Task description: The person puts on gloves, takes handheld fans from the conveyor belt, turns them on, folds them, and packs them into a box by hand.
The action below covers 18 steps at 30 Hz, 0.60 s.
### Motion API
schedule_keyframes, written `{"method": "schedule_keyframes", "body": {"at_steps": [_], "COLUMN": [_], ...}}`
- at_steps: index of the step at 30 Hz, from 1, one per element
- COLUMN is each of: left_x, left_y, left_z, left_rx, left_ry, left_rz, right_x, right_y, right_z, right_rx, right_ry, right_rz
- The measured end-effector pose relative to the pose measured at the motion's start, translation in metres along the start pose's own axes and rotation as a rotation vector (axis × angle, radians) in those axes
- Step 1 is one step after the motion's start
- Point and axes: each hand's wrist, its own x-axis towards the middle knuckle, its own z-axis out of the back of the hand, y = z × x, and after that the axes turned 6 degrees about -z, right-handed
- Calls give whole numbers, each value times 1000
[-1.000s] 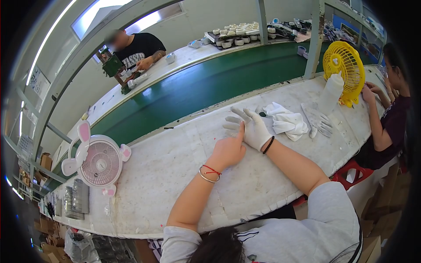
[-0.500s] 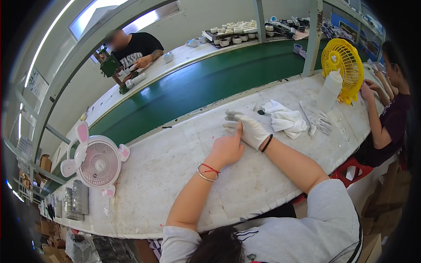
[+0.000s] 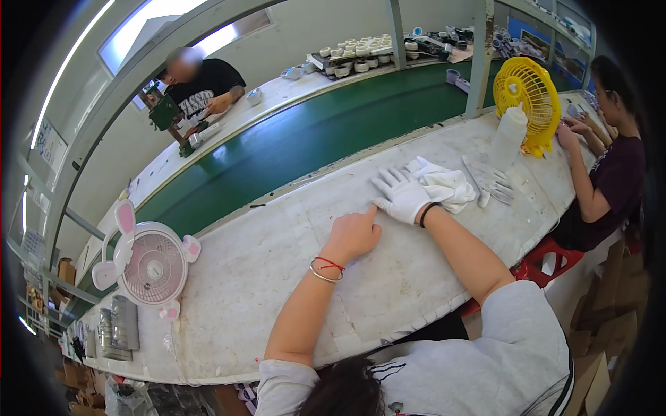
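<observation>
My left hand (image 3: pixel 354 234) is bare, with a red string and a silver bangle at the wrist. Its index finger stretches out and meets the thumb tip of my right hand, while the other fingers look curled under. Nothing shows between its index finger and thumb. My right hand (image 3: pixel 404 199) wears a white glove, fingers spread and palm down over the white worktop (image 3: pixel 277 277). A black bead bracelet (image 3: pixel 424 214) circles that wrist. Just beyond the gloved hand lies a crumpled white cloth (image 3: pixel 444 186), and a loose white glove (image 3: pixel 488 182) rests to its right.
A pink rabbit-eared fan (image 3: pixel 154 267) stands at left, near stacked clear packs (image 3: pixel 119 329). To the right are a white bottle (image 3: pixel 510 135) and a yellow fan (image 3: pixel 531 104). A green conveyor belt (image 3: pixel 312 132) runs behind the worktop. Co-workers sit across the belt and at far right.
My right hand has turned from a raised, tilted pose to spread flat. My left index finger has shifted from across the gloved fingers to the thumb tip. The view has moved slightly.
</observation>
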Motion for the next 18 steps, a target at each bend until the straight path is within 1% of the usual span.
{"method": "schedule_keyframes", "body": {"at_steps": [2,5,9,10,11,13,14,16,18], "left_x": [0,-1,-1,0,2,-1,-1,-2,-1], "left_y": [4,4,-9,-9,-7,-3,-1,2,4], "left_z": [-1,1,2,4,7,7,7,6,5], "left_rx": [-7,3,44,50,49,33,22,-4,-13], "left_ry": [-13,-1,29,29,27,34,17,-7,-9], "left_rz": [-4,0,32,42,17,-16,-22,-23,-18], "right_x": [-2,-3,-1,-6,-7,-18,-30,-38,-52], "right_y": [3,4,0,-3,-4,5,17,-8,-16], "right_z": [-4,-6,2,4,19,80,122,139,188], "right_rx": [-98,-125,-59,-78,-13,126,28,55,13], "right_ry": [57,36,142,48,137,334,340,296,541], "right_rz": [-44,-45,-18,30,79,183,191,333,164]}}
